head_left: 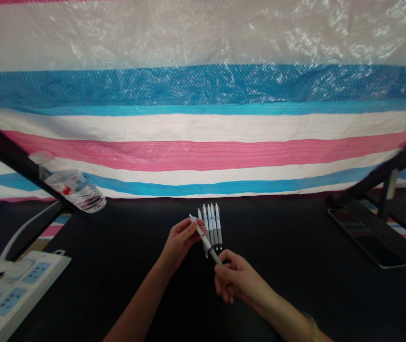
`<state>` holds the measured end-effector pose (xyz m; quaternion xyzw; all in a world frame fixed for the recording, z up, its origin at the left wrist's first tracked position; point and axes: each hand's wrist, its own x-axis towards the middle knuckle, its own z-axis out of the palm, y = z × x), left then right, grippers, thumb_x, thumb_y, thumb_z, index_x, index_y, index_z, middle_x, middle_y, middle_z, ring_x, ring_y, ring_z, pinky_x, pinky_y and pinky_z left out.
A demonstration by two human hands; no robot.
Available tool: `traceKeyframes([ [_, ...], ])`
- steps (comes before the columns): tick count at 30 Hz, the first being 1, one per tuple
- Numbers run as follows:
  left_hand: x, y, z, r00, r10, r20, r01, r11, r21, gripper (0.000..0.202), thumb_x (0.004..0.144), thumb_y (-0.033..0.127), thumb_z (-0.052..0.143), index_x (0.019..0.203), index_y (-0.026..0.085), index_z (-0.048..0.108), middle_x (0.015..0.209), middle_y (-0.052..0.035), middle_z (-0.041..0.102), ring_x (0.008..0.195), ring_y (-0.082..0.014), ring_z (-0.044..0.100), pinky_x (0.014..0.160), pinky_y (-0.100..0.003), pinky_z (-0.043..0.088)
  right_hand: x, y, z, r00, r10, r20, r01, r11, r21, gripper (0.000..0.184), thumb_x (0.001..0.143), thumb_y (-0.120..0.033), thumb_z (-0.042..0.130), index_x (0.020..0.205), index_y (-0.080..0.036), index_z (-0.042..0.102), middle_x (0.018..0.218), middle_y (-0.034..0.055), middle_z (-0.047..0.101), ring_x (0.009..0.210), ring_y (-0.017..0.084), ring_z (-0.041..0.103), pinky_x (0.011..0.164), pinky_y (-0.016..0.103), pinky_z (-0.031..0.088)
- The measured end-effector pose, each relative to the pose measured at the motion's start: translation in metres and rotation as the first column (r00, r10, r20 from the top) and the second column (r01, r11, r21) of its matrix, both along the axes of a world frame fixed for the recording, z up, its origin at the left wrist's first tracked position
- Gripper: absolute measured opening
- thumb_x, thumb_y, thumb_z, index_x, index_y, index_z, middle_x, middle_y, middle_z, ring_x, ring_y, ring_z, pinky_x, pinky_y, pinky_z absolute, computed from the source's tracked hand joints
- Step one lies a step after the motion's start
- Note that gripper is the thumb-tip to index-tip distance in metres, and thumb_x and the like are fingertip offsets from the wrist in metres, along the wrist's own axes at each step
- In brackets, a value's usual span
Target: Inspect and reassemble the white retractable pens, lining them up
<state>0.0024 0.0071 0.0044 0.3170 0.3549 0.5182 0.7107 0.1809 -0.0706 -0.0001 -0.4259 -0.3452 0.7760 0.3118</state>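
Observation:
My left hand [181,240] and my right hand [236,280] both pinch one white and grey pen [205,239], which lies slanted between them above a black table [288,266]. The left fingers grip its upper white end. The right thumb and fingers close on its lower grey tip end. Just behind the held pen, several more white and grey pens [213,225] lie side by side in a neat row on the table, tips towards me.
A clear water bottle [71,183] stands tilted at the left by a black frame bar [14,159]. A white power strip [14,292] with a plug lies at the lower left. A dark phone [365,237] rests at the right. A striped tarp [203,123] hangs behind.

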Motion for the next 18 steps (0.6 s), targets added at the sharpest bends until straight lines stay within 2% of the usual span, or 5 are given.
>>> traceKeyframes([
  [5,-0.0005,0.0004,0.0004,1.000,-0.001,0.009,0.001,1.000,-0.005,0.032,0.066,0.036,0.087,0.083,0.011,0.077,0.074,-0.0075,0.072,0.069,-0.0168,0.066,0.068,-0.026,0.054,0.0006,0.0000,-0.0037,0.998,0.014,-0.060,-0.016,0.999,-0.041,0.059,0.075,-0.070,0.060,0.093,-0.014,0.053,0.058,0.0019,0.064,0.040,0.010,0.054,0.039,0.018,0.031],
  [9,-0.0007,0.0010,0.0000,1.000,0.011,0.005,-0.011,1.000,0.000,0.031,0.067,0.035,0.086,0.085,0.011,0.077,0.075,-0.0078,0.072,0.070,-0.0173,0.066,0.068,-0.027,0.055,-0.0004,0.0001,-0.0004,0.999,-0.009,-0.032,0.008,1.000,-0.014,0.056,0.075,-0.064,0.067,0.100,-0.017,0.050,0.062,0.0005,0.067,0.041,0.010,0.056,0.039,0.018,0.035],
  [12,-0.0006,0.0009,-0.0002,1.000,0.021,0.008,-0.021,1.000,-0.006,0.031,0.067,0.035,0.087,0.085,0.011,0.077,0.075,-0.0077,0.071,0.070,-0.0170,0.066,0.067,-0.027,0.056,-0.0009,0.0004,-0.0006,1.000,-0.024,0.017,0.024,1.000,0.019,0.050,0.070,-0.055,0.076,0.089,-0.020,0.046,0.060,-0.0032,0.065,0.040,0.008,0.054,0.036,0.016,0.033],
  [15,-0.0010,0.0009,-0.0004,1.000,0.013,0.003,-0.013,1.000,-0.005,0.032,0.068,0.035,0.086,0.085,0.011,0.077,0.074,-0.0077,0.071,0.070,-0.0167,0.066,0.067,-0.026,0.056,-0.0003,0.0011,-0.0015,1.000,-0.019,-0.010,0.019,1.000,-0.018,0.052,0.073,-0.063,0.069,0.087,-0.017,0.050,0.057,-0.0013,0.064,0.040,0.008,0.054,0.037,0.016,0.033],
  [18,-0.0017,0.0016,-0.0015,1.000,0.015,-0.002,-0.015,1.000,-0.002,0.033,0.067,0.036,0.086,0.085,0.011,0.077,0.075,-0.0077,0.071,0.070,-0.0172,0.066,0.067,-0.026,0.056,0.0001,0.0012,-0.0002,0.998,-0.012,-0.060,0.009,0.998,-0.054,0.062,0.074,-0.071,0.062,0.094,-0.013,0.055,0.058,0.0020,0.065,0.042,0.009,0.056,0.038,0.017,0.036],
])
